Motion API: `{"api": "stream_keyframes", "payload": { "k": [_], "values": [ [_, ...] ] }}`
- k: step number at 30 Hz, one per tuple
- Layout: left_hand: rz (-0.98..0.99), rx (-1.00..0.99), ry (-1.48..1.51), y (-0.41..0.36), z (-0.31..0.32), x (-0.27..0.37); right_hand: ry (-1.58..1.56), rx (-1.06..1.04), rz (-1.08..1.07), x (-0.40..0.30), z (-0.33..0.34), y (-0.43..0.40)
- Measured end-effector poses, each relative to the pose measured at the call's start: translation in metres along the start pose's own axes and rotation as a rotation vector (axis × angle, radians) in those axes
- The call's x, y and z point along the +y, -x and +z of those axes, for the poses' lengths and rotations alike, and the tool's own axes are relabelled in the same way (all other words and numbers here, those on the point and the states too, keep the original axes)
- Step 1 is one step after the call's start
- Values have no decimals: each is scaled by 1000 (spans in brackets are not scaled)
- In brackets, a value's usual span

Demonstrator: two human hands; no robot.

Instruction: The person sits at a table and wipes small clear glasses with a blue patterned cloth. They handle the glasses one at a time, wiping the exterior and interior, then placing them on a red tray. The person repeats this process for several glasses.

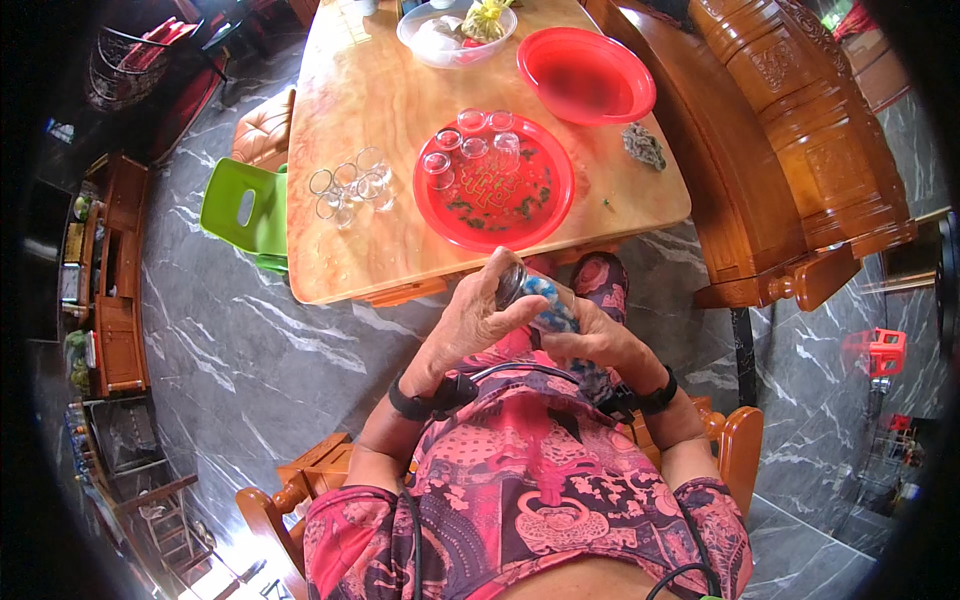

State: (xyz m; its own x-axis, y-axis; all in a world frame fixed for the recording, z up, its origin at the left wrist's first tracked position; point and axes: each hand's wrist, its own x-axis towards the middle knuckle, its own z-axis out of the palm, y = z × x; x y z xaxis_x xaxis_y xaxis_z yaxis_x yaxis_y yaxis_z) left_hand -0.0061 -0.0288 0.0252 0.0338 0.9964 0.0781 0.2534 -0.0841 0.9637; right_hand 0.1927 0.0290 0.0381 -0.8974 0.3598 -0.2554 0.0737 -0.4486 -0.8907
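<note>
Above my lap, just off the table's front edge, my left hand holds a small clear drinking glass. My right hand grips a blue-and-white cloth against that glass; part of the cloth hangs below the hand. Directly beyond lies a round red tray with a printed pattern, and several clear glasses stand on its far left part. Left of the tray, several more glasses are grouped on the wooden table.
A red plastic basin stands at the back right, near a crumpled grey rag. Behind the tray is a clear plastic bowl holding bags. A green chair flanks the table's left side, a carved wooden bench its right.
</note>
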Motion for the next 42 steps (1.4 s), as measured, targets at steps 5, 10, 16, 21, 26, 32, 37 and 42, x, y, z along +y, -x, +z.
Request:
{"api": "stream_keyframes", "payload": {
  "k": [5,10,16,21,26,32,37,42],
  "values": [
    [-43,-113,168,4,-4,-8,-166,-27,48,9,-8,0],
    [90,-122,186,6,1,-23,-33,62,18,26,-13,-1],
    [-188,-114,402,5,8,-12,645,253,-290,22,2,6],
    [-329,-87,306,-1,13,-7,1457,408,-656,48,-13,-2],
    [-230,35,158,-2,24,-27,1485,422,-622,59,-18,-4],
    [-133,129,81,-4,25,-23,1088,365,-525,58,-10,-9],
    [-54,154,-26,-1,20,-22,531,223,-227,38,-2,-11],
    [30,150,-140,4,17,-17,-8,85,37,30,-9,-11]
  ]
}}
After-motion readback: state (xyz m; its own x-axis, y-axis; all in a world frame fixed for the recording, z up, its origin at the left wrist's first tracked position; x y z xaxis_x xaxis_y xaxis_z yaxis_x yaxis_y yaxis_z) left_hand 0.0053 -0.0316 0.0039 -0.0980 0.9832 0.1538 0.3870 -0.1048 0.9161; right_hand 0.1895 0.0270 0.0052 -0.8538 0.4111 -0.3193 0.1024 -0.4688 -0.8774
